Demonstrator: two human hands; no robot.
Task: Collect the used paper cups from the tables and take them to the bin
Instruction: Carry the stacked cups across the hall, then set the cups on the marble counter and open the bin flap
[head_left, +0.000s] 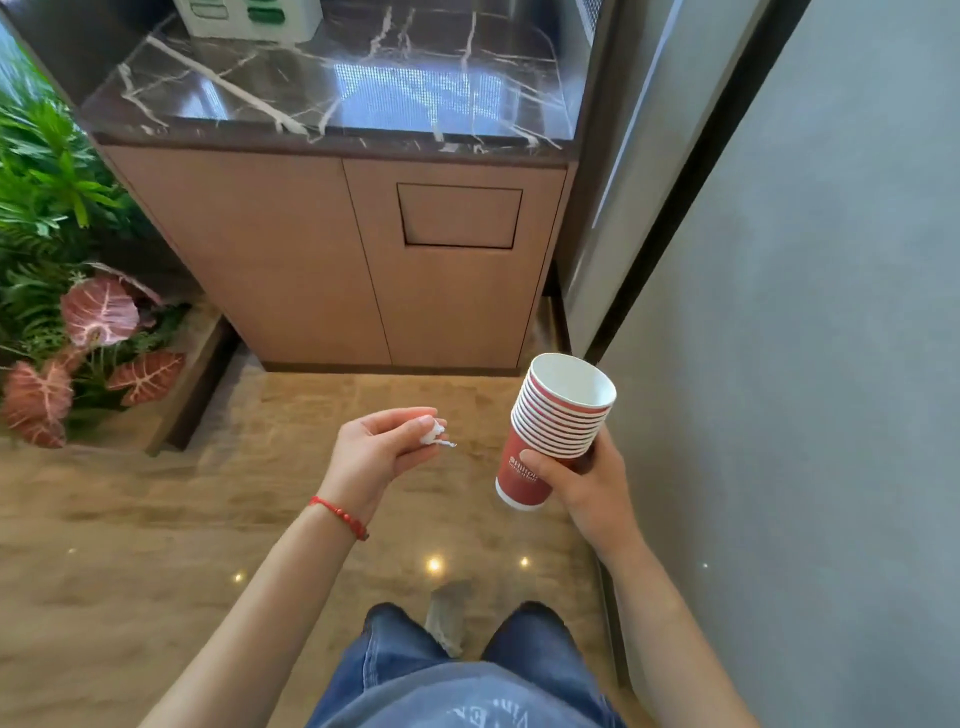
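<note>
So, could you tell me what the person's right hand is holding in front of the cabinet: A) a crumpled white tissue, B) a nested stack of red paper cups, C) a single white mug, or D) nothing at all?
B: the right hand grips a nested stack of red paper cups, with many white rims showing, while the small white scrap is pinched in the left hand.

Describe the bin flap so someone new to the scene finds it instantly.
Find the wooden cabinet under the dark marble countertop, straight ahead of the person. It has two door panels; the flap is the rectangular inset in the upper part of the right one. The left panel is plain.
</note>
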